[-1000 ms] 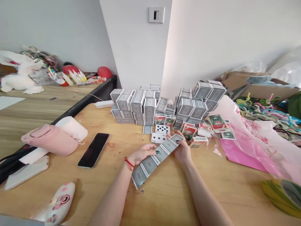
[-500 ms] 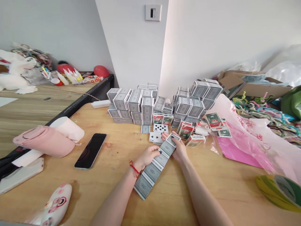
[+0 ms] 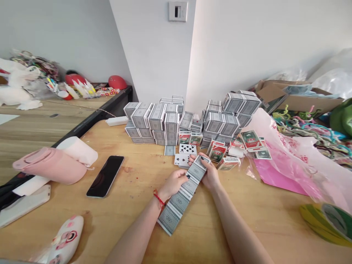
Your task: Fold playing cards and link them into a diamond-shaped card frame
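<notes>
Card strip [image 3: 179, 201] turned slightly, wooden table [image 3: 125, 211], pale walls [image 3: 247, 44]

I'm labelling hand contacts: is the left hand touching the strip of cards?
Touching. The head view shows the left hand holding the card strip at its edge, thumb laid over the patterned backs.

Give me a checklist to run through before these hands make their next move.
1. Left hand holding the card strip: ok, thumb on top.
2. Right hand holding the strip's far end: ok.
3. Strip's underside sound: cannot tell, hidden.
4. Phone apart from the left arm: ok.
5. Face-up cards clear of the right fingers: cannot tell, they nearly overlap in view.
</notes>
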The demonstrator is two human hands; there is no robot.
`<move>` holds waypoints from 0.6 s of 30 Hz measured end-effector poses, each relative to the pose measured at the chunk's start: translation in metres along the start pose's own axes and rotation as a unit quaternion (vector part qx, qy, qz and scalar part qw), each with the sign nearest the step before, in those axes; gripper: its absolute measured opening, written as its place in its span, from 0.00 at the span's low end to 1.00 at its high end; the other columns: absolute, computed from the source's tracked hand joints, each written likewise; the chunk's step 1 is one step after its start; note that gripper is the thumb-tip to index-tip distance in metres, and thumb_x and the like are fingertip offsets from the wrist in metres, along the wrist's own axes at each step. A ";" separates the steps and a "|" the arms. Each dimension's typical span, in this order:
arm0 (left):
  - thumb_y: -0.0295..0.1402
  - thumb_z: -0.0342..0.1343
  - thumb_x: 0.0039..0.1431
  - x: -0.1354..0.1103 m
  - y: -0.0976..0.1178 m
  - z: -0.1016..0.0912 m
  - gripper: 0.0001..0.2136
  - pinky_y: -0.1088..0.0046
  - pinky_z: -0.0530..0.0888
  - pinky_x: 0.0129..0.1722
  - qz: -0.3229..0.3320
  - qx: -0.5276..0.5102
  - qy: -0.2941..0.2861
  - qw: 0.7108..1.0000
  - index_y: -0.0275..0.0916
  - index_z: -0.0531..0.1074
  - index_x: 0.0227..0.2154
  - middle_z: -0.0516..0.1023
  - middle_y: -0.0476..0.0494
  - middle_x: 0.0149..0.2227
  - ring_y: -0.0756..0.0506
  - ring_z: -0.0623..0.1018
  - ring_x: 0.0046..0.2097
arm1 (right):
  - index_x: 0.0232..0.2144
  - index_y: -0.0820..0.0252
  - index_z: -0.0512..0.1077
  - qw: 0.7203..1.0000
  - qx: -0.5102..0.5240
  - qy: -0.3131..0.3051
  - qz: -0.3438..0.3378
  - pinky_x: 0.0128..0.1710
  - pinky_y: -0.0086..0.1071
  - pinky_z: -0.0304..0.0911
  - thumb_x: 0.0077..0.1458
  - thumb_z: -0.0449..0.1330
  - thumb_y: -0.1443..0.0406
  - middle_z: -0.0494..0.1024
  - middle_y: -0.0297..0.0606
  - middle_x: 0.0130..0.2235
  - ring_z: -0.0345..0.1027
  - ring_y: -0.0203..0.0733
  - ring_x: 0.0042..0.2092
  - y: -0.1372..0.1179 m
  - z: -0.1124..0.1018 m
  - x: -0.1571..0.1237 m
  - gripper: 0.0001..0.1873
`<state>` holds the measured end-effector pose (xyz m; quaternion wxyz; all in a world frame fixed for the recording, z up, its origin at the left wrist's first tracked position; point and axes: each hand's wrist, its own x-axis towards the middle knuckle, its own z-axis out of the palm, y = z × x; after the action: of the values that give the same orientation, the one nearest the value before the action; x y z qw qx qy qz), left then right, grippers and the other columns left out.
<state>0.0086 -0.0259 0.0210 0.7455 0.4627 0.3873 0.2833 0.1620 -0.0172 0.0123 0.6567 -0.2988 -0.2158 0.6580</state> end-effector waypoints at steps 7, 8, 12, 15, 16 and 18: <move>0.30 0.54 0.46 -0.002 0.006 0.003 0.08 0.77 0.65 0.23 -0.015 -0.035 0.005 0.999 0.34 0.70 0.31 0.71 0.49 0.23 0.51 0.71 0.23 | 0.41 0.56 0.62 1.000 -0.022 -0.001 -0.013 0.40 0.51 0.66 0.46 0.60 0.67 0.78 0.41 0.37 0.73 0.49 0.38 0.004 -0.002 0.001 0.17; 0.29 0.54 0.46 -0.002 0.006 0.003 0.07 0.78 0.65 0.22 -0.013 -0.032 0.010 0.999 0.34 0.71 0.30 0.71 0.50 0.23 0.52 0.70 0.22 | 0.40 0.56 0.62 1.000 -0.023 0.000 -0.010 0.39 0.51 0.67 0.46 0.60 0.67 0.78 0.42 0.36 0.73 0.50 0.38 0.005 -0.002 0.001 0.17; 0.29 0.54 0.46 -0.002 0.007 0.004 0.07 0.78 0.65 0.22 -0.017 -0.031 0.019 0.999 0.34 0.71 0.30 0.72 0.49 0.23 0.52 0.70 0.21 | 0.40 0.57 0.62 1.000 -0.029 -0.004 -0.010 0.38 0.50 0.68 0.46 0.61 0.67 0.78 0.41 0.36 0.73 0.49 0.38 0.004 0.000 -0.001 0.17; 0.29 0.54 0.46 -0.002 0.006 0.004 0.08 0.77 0.66 0.22 -0.028 -0.034 0.018 0.999 0.34 0.71 0.31 0.73 0.49 0.23 0.51 0.71 0.21 | 0.39 0.56 0.63 0.999 -0.032 -0.004 -0.022 0.40 0.48 0.67 0.46 0.62 0.68 0.78 0.40 0.36 0.73 0.48 0.38 0.003 0.002 -0.003 0.17; 0.28 0.54 0.45 -0.002 0.006 0.003 0.07 0.78 0.65 0.22 -0.028 -0.034 0.020 0.999 0.34 0.71 0.30 0.72 0.49 0.23 0.52 0.70 0.21 | 0.39 0.56 0.63 0.999 -0.033 -0.001 -0.022 0.40 0.48 0.67 0.45 0.62 0.68 0.78 0.40 0.36 0.73 0.48 0.39 0.002 0.003 -0.003 0.17; 0.28 0.54 0.45 -0.002 0.006 0.003 0.06 0.78 0.66 0.22 -0.030 -0.038 0.024 0.999 0.34 0.70 0.29 0.72 0.49 0.22 0.52 0.71 0.21 | 0.39 0.57 0.64 0.999 -0.031 0.008 -0.014 0.40 0.47 0.67 0.45 0.62 0.68 0.78 0.40 0.37 0.73 0.48 0.39 0.002 0.004 -0.004 0.17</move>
<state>0.0098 -0.0264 0.0275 0.7611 0.4156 0.4077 0.2860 0.1577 -0.0207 0.0143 0.6583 -0.3208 -0.2349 0.6392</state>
